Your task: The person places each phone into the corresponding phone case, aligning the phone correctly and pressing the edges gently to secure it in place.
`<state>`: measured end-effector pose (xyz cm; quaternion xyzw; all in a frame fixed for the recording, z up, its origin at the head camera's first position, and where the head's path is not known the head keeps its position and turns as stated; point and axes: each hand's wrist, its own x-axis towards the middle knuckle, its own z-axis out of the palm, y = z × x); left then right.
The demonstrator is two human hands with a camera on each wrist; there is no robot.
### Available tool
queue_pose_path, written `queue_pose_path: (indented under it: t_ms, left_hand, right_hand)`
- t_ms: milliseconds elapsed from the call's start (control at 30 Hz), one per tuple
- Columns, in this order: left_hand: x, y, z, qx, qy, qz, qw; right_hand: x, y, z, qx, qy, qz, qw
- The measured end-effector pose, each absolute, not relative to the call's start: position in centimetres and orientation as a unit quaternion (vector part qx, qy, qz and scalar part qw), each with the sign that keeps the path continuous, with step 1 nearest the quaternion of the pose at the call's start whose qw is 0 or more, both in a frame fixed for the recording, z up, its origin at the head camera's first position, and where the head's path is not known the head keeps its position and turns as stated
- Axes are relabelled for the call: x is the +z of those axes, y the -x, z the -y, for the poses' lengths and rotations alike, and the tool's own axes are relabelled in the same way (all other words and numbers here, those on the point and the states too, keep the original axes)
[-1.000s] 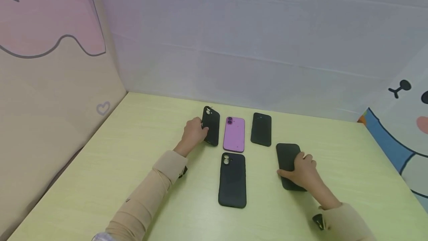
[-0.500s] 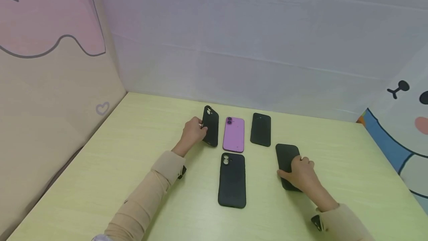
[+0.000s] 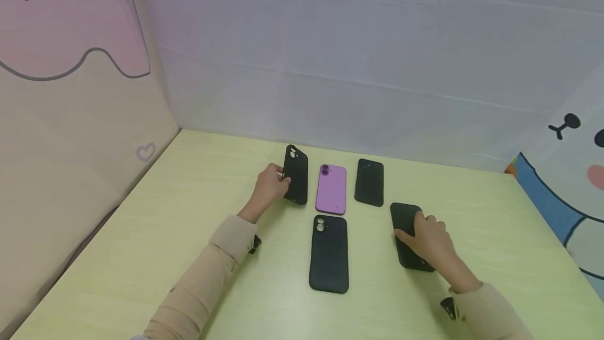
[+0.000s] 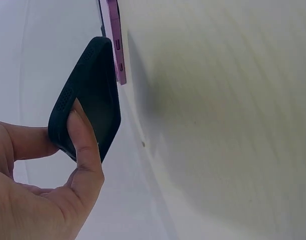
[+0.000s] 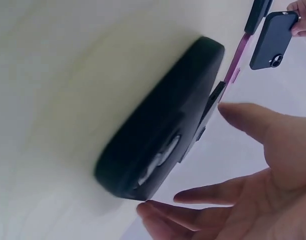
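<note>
My left hand (image 3: pixel 271 187) pinches a black phone case (image 3: pixel 296 172) by its left side, tilted up from the table at the back. In the left wrist view, the hollow inside of this case (image 4: pixel 100 102) shows, with one finger reaching into it. A second black phone case (image 3: pixel 402 218) lies on the table at the right, under my right hand (image 3: pixel 431 237). The right wrist view shows its camera cutouts (image 5: pixel 160 160); the fingers there are spread loosely, fingertips close by the case edge.
Beside the left hand's case lies a pink phone (image 3: pixel 331 189). A flat black phone-shaped piece (image 3: pixel 369 182) is to its right. Another black phone case (image 3: pixel 329 256) with camera cutouts lies nearer the front. A wall sheet (image 3: pixel 330 67) borders the table's back edge.
The case in my left hand has risen slightly and shifted a little left. My right thumb has moved slightly up along the right-hand case. The other pieces stay put.
</note>
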<state>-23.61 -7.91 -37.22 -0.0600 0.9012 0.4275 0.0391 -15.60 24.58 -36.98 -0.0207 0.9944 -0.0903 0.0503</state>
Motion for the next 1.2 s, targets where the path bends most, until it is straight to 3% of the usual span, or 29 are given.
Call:
queue_pose_path:
  t_ms: [300,833,1200]
  left_hand:
    - [-36.9,22.8,8.1,0.463,0.052,-0.884,0.048]
    - [-36.4,20.7,7.6,0.538,0.036,-0.839,0.073]
    - [-36.2,19.4,6.9,0.574,0.037,-0.812,0.098]
  right_hand:
    - [-36.4,17.3,-23.3,-0.112,0.042,-0.993,-0.001]
    - [-36.9,21.1,-22.0,-0.157,0.036,-0.987,0.000]
    - [-36.8,23.4,-20.5,-0.148,0.027,-0.988,0.040]
